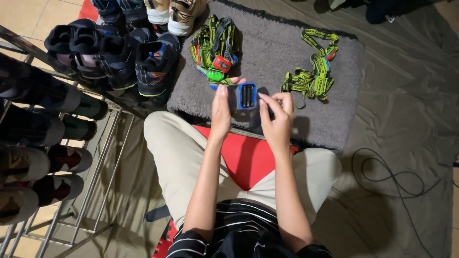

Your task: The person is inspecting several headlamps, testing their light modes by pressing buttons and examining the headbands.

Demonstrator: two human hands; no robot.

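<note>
Seated, knees apart. Headlamp [247, 97] held over gray mat [287, 52], battery bay open, cells seemingly in. Left hand [221, 112] closed around its side; right hand [278, 119] pinching the other edge. Two strapped headlamp bundles [216, 45] [313, 71] lying on mat beyond, untouched.

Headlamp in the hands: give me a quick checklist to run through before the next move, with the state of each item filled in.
1. Headlamp body held by both hands: ok; left hand on one side, right hand on the other.
2. Open blue-rimmed compartment faces up: ok.
3. Batteries seated inside: cannot tell, the interior is dark.
4. Loose cover accounted for: cannot tell; none visible.
5. Other headlamps stay apart on the grey mat: ok; one pile at the far left, one pile at the right.
6. Black cable away from the hands: ok.
</note>
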